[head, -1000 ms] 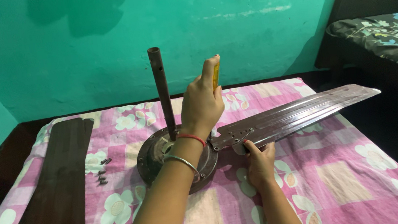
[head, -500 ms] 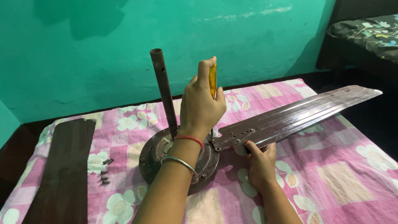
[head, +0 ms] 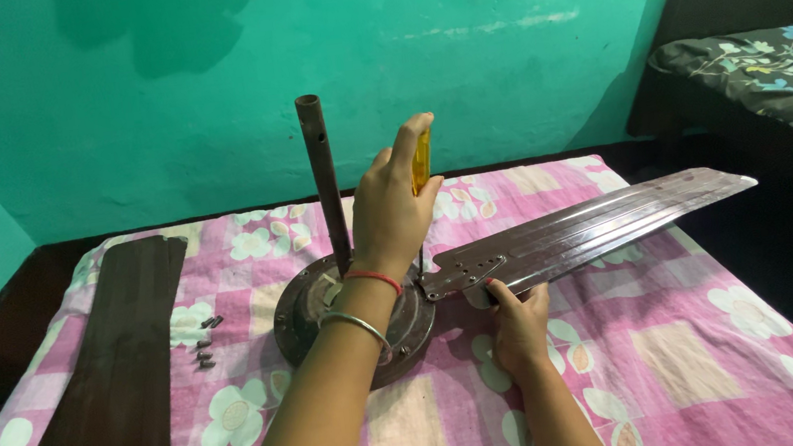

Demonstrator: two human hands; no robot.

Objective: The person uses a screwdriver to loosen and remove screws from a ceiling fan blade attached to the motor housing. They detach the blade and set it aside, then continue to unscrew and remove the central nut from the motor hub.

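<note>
Standing upright inside left grip [head: 392, 203]: screwdriver [head: 421, 161]

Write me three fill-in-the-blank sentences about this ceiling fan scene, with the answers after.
1. The left hand grips a screwdriver with a ____ handle.
2. The right hand steadies the fan ____ at the motor hub.
3. Loose screws lie on the floral sheet, which is mostly ____.

Answers: yellow; blade; pink

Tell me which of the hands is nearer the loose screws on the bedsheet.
Left. The left hand grips the screwdriver over the motor hub beside the screws; the right hand lies farther right.
</note>
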